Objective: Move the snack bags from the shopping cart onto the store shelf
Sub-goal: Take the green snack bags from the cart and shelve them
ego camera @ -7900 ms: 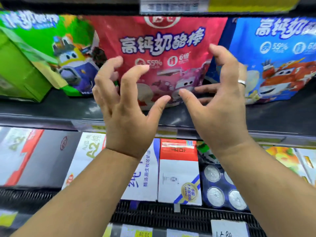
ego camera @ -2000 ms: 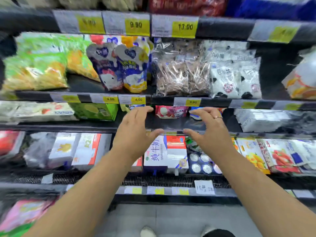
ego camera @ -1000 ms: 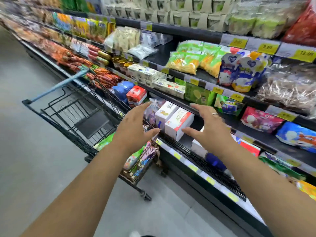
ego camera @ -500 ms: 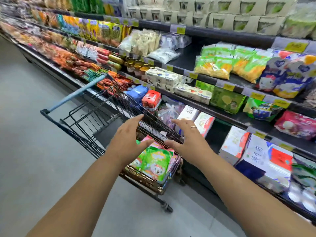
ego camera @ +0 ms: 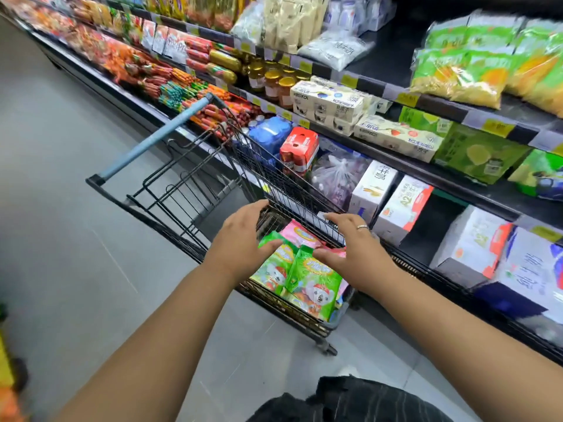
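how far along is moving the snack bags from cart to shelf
Done: one green bag lies on the shelf at far right. In hand: nothing; left hand and right hand reach open over the cart, neither with a grip yet. Left: several green bags and a pink bag lie in the cart.

Head view, body only.
- Left hand (ego camera: 240,239): nothing worn on it. Short nails.
- Right hand (ego camera: 350,248): one ring (ego camera: 362,227), a plain silver-coloured band low on a finger; which finger cannot be told.
- Left forearm (ego camera: 170,315) and right forearm (ego camera: 441,315): bare from the wrists to the picture's bottom edge.
- Garment (ego camera: 350,400) at the bottom edge, between the forearms: black or very dark cloth, creased, with thin pale lines across it. Its type cannot be told.
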{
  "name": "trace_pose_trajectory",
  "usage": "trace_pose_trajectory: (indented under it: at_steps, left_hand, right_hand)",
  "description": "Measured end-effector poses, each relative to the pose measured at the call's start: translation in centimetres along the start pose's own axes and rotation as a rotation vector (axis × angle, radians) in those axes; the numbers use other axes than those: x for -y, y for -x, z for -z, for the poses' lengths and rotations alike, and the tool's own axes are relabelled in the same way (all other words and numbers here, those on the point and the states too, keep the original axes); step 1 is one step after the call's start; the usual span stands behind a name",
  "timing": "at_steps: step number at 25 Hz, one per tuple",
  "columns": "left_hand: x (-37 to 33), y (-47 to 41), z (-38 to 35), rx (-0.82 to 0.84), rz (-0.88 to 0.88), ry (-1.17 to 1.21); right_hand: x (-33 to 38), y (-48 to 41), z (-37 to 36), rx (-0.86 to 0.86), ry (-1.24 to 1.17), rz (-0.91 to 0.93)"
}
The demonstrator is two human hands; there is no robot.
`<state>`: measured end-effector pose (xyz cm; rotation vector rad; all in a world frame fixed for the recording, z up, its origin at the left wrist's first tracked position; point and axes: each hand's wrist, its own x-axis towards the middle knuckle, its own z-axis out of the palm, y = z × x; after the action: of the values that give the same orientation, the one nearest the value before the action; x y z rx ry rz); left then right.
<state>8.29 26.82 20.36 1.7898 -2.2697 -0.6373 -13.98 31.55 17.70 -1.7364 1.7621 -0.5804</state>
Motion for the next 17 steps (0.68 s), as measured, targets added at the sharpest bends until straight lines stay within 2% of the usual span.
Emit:
trace_pose_trajectory:
  at_steps: [6, 10, 13, 15, 17]
  left_hand:
    - [4.9, -2.8, -1.6, 0.062, 0.015, -0.039]
    - [9.1, -5.5, -2.5, 0.18, -0.052, -0.107]
    - [12.6, -8.5, -2.9, 0.267, -0.142, -0.215]
    - [15.5, -11.2, -3.5, 0.322, -0.197, -0.376]
    - [19.1, -12.6, -5.0, 0.441, -0.273, -0.656]
  right_hand:
    - [-1.8, -3.0, -4.5, 0.089, -0.009, -0.094]
    - [-3.7, -3.5, -9.6, 0.127, -0.027, -0.271]
    - [-4.9, -3.5, -13.3, 0.091, -0.102, -0.428]
    - [-5.8, -3.8, -16.1, -0.006, -0.102, -0.488]
    - [-7.1, -3.6, -19.8, -0.04, -0.024, -0.538]
